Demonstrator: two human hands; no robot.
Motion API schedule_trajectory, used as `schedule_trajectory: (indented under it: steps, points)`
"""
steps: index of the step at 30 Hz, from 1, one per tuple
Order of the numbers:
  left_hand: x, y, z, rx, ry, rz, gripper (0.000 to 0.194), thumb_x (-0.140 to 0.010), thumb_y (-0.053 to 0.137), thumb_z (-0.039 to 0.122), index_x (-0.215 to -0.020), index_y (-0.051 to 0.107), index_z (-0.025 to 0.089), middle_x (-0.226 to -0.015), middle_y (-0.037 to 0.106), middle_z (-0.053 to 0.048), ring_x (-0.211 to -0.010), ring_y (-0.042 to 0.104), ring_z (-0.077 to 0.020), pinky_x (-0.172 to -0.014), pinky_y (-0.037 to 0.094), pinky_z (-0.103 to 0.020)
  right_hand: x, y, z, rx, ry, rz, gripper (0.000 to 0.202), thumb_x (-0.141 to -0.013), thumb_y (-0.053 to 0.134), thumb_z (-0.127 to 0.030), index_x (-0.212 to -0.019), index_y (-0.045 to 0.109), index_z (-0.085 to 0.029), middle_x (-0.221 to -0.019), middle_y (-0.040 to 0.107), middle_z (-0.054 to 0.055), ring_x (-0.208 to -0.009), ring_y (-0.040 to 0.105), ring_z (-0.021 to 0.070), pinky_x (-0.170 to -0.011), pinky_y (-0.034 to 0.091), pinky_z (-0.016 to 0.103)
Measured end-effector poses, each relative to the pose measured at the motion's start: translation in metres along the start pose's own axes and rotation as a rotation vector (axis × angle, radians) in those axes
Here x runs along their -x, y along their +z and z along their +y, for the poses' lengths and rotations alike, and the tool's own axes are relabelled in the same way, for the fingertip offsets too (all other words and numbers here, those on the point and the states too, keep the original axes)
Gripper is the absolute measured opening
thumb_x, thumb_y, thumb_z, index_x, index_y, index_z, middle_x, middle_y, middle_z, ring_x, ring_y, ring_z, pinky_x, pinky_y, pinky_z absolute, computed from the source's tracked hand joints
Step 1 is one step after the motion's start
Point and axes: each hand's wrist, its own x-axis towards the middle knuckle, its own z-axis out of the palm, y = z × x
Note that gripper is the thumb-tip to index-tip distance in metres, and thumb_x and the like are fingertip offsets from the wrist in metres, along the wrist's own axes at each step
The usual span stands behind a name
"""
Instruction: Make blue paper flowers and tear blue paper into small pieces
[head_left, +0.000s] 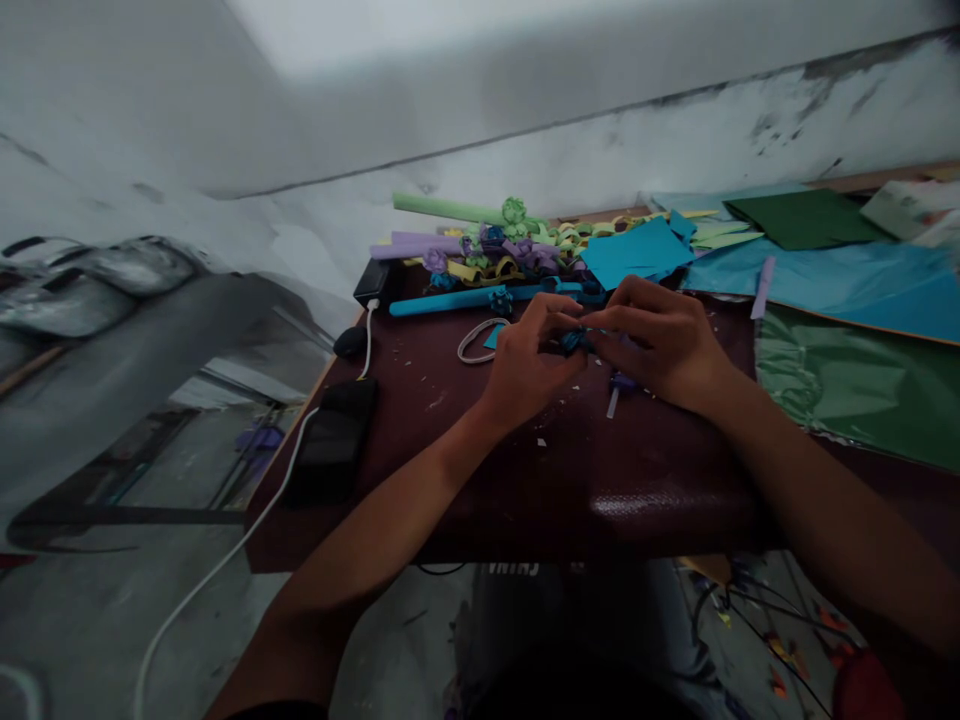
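Note:
Above the dark red tabletop (480, 470), both my hands meet around a small blue paper flower (574, 341). My left hand (534, 352) pinches it from the left with bent fingers. From the other side, my right hand (656, 345) touches it with closed fingertips, hiding part of it. Below my right hand lies a purple glue gun or similar small purple tool with a pale stick (613, 400), partly covered. A pale looped band (474, 345) and a scrap of blue paper (493, 336) lie left of my left hand.
At the back are a blue paper tube (450, 301), a green tube (450, 208), purple paper flowers (525, 252) and blue sheets (637, 252). Wrapped green paper (847, 385) lies right. A black phone-like slab (334, 440) and white cable (255, 525) sit left.

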Motion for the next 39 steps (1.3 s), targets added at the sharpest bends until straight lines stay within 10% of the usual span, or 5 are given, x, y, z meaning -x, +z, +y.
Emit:
schedule_trajectory:
  steps: [17, 39]
  points:
    - [-0.003, -0.01, 0.004, -0.37, 0.137, -0.089, 0.033, -0.09, 0.084, 0.007, -0.119, 0.084, 0.022, -0.11, 0.087, -0.004, -0.1, 0.082, -0.02, -0.092, 0.062, -0.03, -0.004, -0.018, -0.005, 0.219, 0.055, -0.282, 0.02, -0.114, 0.06, -0.03, -0.107, 0.077, -0.021, -0.11, 0.074, 0.01, -0.079, 0.064, 0.0195, -0.069, 0.038, 0.036]
    - [-0.005, -0.012, -0.002, -0.255, 0.106, -0.112, 0.027, -0.084, 0.078, 0.007, -0.106, 0.081, 0.022, -0.098, 0.085, -0.001, -0.084, 0.075, -0.017, -0.086, 0.057, -0.03, -0.005, -0.024, -0.017, 0.466, -0.063, -0.439, 0.025, -0.116, 0.051, -0.018, -0.104, 0.072, -0.018, -0.107, 0.074, 0.011, -0.073, 0.057, 0.0178, -0.062, 0.024, 0.039]
